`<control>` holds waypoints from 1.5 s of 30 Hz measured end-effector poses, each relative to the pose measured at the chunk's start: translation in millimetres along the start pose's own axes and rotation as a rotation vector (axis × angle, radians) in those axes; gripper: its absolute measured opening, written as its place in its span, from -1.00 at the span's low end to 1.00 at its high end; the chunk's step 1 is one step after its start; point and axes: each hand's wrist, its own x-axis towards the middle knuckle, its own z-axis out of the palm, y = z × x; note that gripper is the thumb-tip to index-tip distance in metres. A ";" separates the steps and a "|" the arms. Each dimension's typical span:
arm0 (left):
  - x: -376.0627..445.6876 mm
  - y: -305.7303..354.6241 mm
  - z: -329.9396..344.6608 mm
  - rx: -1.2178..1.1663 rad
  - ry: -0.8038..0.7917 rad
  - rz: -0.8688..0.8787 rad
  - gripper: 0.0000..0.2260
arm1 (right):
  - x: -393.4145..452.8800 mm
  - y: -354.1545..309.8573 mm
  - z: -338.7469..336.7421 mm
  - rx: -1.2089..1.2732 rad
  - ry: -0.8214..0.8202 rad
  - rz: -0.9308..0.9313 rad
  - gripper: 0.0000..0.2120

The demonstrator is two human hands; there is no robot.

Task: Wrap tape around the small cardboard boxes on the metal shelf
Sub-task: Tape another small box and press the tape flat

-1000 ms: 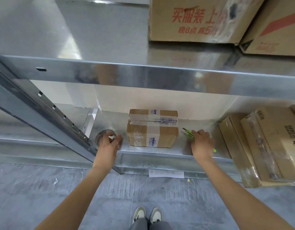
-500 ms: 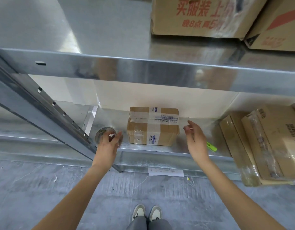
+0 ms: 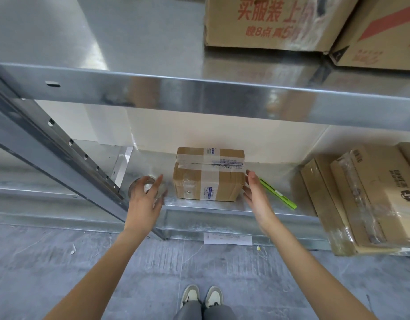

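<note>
Boxes: one small cardboard box (image 3: pixel 208 179) sits on the low metal shelf (image 3: pixel 222 207), with another one just behind it. Right hand (image 3: pixel 257 195) is right beside the front box, fingers straight, holding nothing. Left hand (image 3: pixel 146 197) is on its other side, fingers loose and spread over the tape roll (image 3: pixel 139 184). Green knife (image 3: pixel 277 194) lies on the shelf beyond the right hand.

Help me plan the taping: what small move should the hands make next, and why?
Probably close both hands on the ends of the front box and draw it forward. The left hand hangs open over the tape roll, the right hand is open by the box's right end, and the green cutter lies on the shelf.
</note>
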 end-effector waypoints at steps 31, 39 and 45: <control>-20.8 94.5 14.6 -0.966 -0.234 -0.270 -0.64 | 18.5 -69.3 62.4 -0.921 -0.193 -0.472 -0.44; -19.6 94.3 17.0 -1.011 -0.235 -0.295 -0.60 | 28.3 -43.5 65.1 -1.366 -0.374 -0.460 -0.31; -11.5 91.1 18.2 -1.051 -0.235 -0.273 -0.62 | -5.1 -19.8 50.6 -1.553 -0.336 -0.652 -0.23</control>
